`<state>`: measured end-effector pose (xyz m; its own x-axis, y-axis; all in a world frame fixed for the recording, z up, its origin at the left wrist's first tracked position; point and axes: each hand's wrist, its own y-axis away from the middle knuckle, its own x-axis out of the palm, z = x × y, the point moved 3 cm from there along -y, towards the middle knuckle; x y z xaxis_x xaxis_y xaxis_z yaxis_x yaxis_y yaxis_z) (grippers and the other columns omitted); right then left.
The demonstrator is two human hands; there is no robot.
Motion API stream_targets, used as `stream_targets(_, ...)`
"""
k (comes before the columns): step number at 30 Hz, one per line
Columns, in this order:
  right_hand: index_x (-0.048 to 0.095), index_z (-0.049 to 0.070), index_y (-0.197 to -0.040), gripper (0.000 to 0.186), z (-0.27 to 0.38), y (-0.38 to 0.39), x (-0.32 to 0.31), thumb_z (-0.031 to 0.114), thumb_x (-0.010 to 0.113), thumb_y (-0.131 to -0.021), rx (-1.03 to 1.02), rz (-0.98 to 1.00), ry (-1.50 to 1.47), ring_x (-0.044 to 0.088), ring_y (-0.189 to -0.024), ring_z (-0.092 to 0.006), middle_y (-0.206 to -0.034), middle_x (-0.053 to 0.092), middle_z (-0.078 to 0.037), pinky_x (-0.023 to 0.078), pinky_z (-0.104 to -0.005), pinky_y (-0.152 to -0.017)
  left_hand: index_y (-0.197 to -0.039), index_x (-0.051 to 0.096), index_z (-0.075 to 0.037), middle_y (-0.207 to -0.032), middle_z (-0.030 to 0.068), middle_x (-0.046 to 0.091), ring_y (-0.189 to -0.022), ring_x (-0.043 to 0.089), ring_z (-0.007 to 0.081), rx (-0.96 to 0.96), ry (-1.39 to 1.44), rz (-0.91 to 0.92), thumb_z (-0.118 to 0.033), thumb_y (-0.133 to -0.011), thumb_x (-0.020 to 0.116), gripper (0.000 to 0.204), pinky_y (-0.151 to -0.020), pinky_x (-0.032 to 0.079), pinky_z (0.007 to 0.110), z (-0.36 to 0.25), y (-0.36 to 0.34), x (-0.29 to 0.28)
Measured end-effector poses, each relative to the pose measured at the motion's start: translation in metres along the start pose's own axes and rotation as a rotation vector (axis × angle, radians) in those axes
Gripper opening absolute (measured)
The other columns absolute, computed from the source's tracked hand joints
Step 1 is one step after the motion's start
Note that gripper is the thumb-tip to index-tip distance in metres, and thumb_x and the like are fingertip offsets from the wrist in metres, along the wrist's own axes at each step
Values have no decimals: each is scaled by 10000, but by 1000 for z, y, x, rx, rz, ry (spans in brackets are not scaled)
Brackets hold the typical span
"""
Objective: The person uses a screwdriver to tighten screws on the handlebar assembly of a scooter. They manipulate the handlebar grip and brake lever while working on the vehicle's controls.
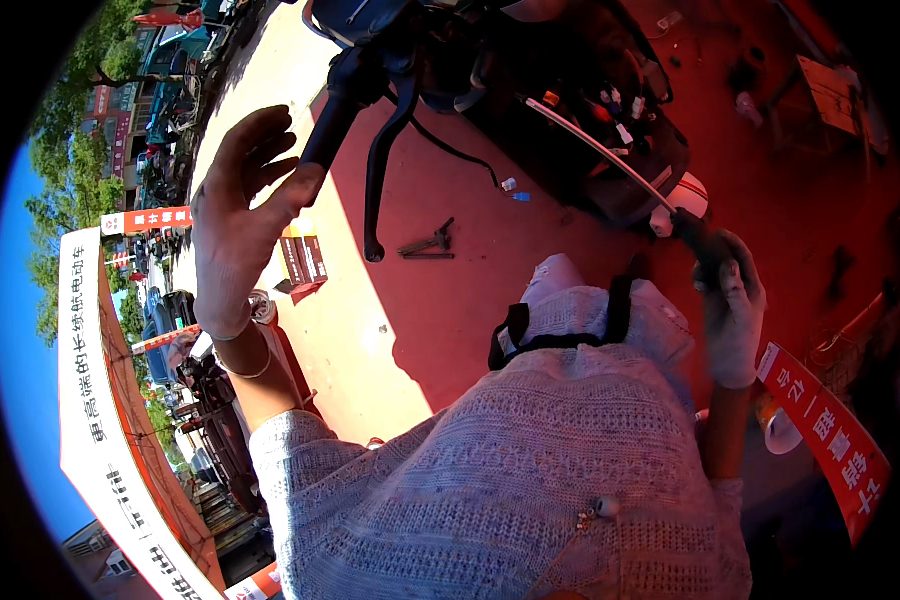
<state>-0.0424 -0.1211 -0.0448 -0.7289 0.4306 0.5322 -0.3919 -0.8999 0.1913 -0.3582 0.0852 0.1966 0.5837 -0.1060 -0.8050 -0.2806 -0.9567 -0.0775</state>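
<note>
White banner (pixel 82 300) with dark writing stands leftmost. Left hand (pixel 235 215), gloved, curves loosely wide beside the black handlebar grip (pixel 332 122). Long-shafted screwdriver (pixel 610 157) slants diagonally, tip up-left over the dark vehicle body (pixel 560 155), handle gripped in the right hand (pixel 737 310). Rightmost, white characters mark a red strip (pixel 820 420).

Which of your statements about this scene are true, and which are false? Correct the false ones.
1. The right hand holds a long-shafted tool. True.
2. The left hand is clenched into a fist. False: it is open, beside the black handlebar grip.
3. The lever near that grip is white. False: it is black.
4. Dark metal objects lie on the red ground. True.
5. A box lies right of those objects. False: it lies left.
</note>
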Motion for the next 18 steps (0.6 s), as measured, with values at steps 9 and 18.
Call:
stream_targets(9,495,-24,-1286,386,-49,38,53,185,545,-966,-196,-165,-9,573,-861,-113,-1085,584,-96,467,-253,-741,-1383,425,-98,-1029,127,686,-915,678,216,409,-420,245,-433,-715,774,824,-806,528,332,49,-105,47)
stream_targets(18,497,-14,-1302,381,-82,34,80,190,495,-980,-217,-203,8,543,-824,-94,-1039,574,-75,454,-235,-713,-1391,400,-20,-1106,73,635,-953,588,116,424,-310,367,-207,-863,693,633,-839,487,260,53,-113,60)
